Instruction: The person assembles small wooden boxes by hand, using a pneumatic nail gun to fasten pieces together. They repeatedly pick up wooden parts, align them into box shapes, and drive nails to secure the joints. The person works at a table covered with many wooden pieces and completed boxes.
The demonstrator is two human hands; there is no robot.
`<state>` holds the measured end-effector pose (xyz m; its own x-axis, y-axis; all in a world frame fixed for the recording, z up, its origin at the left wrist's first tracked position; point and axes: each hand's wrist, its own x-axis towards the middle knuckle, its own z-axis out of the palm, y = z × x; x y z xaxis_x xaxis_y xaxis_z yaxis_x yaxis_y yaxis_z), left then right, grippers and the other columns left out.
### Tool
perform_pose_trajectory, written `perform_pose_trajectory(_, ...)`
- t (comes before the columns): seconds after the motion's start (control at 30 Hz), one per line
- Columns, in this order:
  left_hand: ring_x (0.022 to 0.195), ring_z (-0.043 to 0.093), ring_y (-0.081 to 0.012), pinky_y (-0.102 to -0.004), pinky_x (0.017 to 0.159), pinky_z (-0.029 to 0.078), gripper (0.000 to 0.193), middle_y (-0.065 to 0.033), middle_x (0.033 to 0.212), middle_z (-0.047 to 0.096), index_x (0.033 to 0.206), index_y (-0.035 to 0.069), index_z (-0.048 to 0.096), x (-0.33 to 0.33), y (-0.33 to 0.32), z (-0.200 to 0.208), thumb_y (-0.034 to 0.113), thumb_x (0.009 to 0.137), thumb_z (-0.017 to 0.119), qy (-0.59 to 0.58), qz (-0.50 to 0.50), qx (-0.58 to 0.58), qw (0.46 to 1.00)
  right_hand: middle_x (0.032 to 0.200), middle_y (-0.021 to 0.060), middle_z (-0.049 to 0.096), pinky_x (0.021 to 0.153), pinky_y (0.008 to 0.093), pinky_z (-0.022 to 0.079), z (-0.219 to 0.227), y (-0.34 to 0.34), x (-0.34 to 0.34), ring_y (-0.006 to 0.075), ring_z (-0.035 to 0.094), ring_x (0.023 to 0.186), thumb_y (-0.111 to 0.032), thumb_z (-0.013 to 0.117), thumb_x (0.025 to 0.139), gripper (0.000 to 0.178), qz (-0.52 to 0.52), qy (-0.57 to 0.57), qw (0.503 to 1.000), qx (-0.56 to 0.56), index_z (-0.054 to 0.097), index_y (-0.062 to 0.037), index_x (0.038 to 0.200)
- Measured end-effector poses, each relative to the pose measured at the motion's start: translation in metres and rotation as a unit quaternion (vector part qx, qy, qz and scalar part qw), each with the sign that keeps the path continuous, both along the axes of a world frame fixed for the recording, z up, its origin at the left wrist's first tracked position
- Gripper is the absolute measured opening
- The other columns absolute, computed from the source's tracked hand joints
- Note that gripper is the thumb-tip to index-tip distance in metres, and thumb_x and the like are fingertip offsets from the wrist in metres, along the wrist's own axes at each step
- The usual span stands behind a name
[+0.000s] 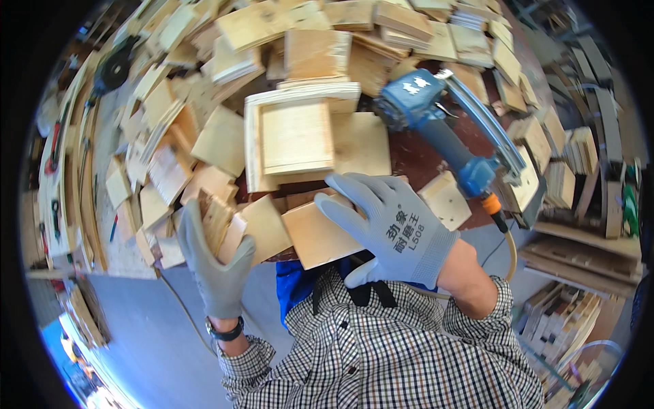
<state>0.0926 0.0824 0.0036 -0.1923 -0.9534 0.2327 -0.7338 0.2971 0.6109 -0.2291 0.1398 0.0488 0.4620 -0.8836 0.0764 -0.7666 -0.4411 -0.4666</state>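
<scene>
My left hand (216, 262), in a grey work glove, curves its thumb and fingers around a small wooden block (231, 237) at the table's near edge. A square wooden board (319, 235) lies under my right hand (392, 228), also gloved. My right fingers reach across its top, and the thumb is by its near edge. Another wooden piece (266, 232) sits between the two hands. Just beyond them, a pale frame of plywood strips (253, 140) surrounds a square panel (296, 136), resting on a larger plywood piece (361, 143).
A blue nail gun (443, 129) with an orange hose fitting (492, 203) lies to the right. Loose wood blocks (255, 24) pile across the far side and left. A black-disc power tool (116, 68) is far left; shelves of wood (579, 252) stand right.
</scene>
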Motion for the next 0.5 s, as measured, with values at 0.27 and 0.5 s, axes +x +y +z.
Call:
perform_pose_trajectory(0.27, 0.141, 0.051, -0.0393, -0.0498, 0.118, 0.045, 0.102, -0.0215, 0.153, 0.05, 0.162, 0.002, 0.042, 0.006, 0.005, -0.007, 0.02, 0.075, 0.092, -0.005, 0.007, -0.024, 1.0, 0.139, 0.0126, 0.059, 0.114, 0.0513, 0.043, -0.03, -0.015, 0.001, 0.034, 0.058, 0.127, -0.046, 0.086, 0.077, 0.091, -0.008, -0.006, 0.999, -0.036, 0.053, -0.0093, 0.154)
perform_pose_trajectory(0.5, 0.141, 0.051, -0.0386, -0.0487, 0.119, 0.044, 0.102, -0.0199, 0.153, 0.052, 0.162, 0.003, 0.044, 0.005, 0.005, 0.002, 0.02, 0.074, 0.093, 0.007, 0.026, 0.0, 1.0, 0.143, 0.0154, 0.06, 0.112, 0.0514, 0.045, -0.035, -0.012, -0.011, 0.0368, 0.057, 0.13, -0.041, 0.092, 0.071, 0.094, -0.01, -0.094, 0.996, -0.001, 0.056, -0.0072, 0.151)
